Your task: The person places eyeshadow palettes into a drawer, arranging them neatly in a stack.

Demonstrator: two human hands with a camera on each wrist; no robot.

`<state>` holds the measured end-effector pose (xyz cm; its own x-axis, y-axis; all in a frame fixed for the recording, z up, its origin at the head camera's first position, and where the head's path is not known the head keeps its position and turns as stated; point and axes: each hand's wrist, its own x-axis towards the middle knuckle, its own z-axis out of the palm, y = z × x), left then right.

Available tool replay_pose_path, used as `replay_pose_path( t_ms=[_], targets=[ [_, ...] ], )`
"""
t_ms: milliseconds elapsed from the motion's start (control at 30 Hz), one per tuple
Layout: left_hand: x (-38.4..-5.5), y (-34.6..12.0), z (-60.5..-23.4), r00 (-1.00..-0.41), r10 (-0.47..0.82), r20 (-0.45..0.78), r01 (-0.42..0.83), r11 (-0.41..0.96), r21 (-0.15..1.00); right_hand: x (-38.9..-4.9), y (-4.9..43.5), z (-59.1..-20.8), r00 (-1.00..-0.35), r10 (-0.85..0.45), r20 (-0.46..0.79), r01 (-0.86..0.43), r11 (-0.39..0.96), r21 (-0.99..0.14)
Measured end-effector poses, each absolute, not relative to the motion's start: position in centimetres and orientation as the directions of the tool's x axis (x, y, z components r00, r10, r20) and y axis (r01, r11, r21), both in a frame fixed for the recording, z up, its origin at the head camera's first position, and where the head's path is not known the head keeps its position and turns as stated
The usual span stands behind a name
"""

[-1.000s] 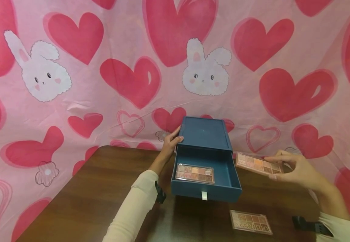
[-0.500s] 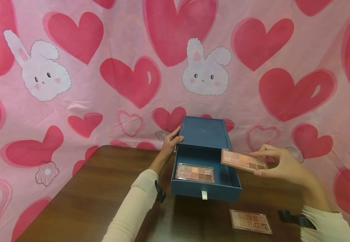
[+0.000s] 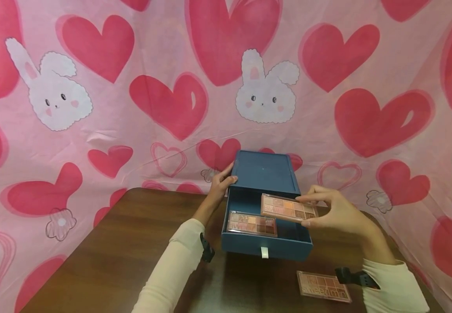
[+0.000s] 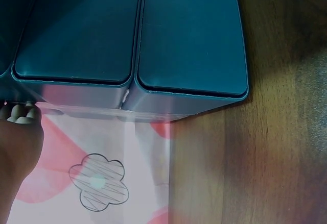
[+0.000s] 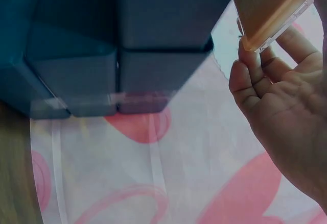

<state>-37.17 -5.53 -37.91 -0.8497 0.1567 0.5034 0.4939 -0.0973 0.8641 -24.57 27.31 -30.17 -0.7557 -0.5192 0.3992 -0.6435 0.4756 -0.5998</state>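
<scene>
My right hand pinches an eyeshadow palette by its right end, thumb below and fingers above. This palette is tilted above the pulled-out blue drawer. Inside the drawer, at its front left, lies a second eyeshadow palette with a clear lid. A third palette rests on the table at the front right. With its thumb at the top front corner, my left hand rests against the left side of the blue drawer unit. In the left wrist view only part of that hand shows.
Lower drawers of the unit are closed beneath the top one. A white pull tab hangs on the open drawer's front. The brown wooden table meets a pink cloth backdrop with hearts and rabbits behind the unit.
My right hand has carried its palette leftward, from beside the drawer to above it. The left hand, the drawer and the other two palettes have stayed put.
</scene>
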Motion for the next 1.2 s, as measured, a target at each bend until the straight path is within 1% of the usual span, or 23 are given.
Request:
replay_pose_path(
  t_ms=[233,433,567,733,833,1033,1200],
  targets=[
    [-37.0,-5.6,-37.5,-0.868,0.151,0.474,0.462,-0.110,0.880,-25.0,25.6,-30.3,-0.780,-0.525,0.340,-0.599,0.472,-0.647],
    [-35.0,-5.8,-35.4,-0.869,0.177,0.461,0.456,-0.071,0.887,-25.3,24.6,-30.5,-0.768,-0.550,0.328,-0.601,0.440,-0.667],
    [-34.3,-5.9,-34.8,-0.869,0.191,0.456,0.452,-0.066,0.890,-25.6,23.9,-30.7,-0.754,-0.561,0.342,-0.625,0.450,-0.638],
    [-35.7,-5.7,-36.0,-0.869,0.177,0.461,0.452,-0.090,0.887,-26.0,23.0,-31.0,-0.723,-0.588,0.364,-0.663,0.441,-0.605],
    [-36.8,-5.6,-37.0,-0.871,0.160,0.464,0.456,-0.084,0.886,-26.1,22.5,-31.2,-0.716,-0.599,0.359,-0.667,0.436,-0.604],
    [-37.2,-5.5,-37.7,-0.869,0.140,0.474,0.469,-0.068,0.880,-26.1,21.5,-31.1,-0.722,-0.607,0.332,-0.659,0.455,-0.599],
    [-37.1,-5.6,-37.8,-0.869,0.131,0.477,0.474,-0.058,0.879,-26.1,20.7,-30.9,-0.729,-0.613,0.305,-0.655,0.495,-0.570]
  ],
)
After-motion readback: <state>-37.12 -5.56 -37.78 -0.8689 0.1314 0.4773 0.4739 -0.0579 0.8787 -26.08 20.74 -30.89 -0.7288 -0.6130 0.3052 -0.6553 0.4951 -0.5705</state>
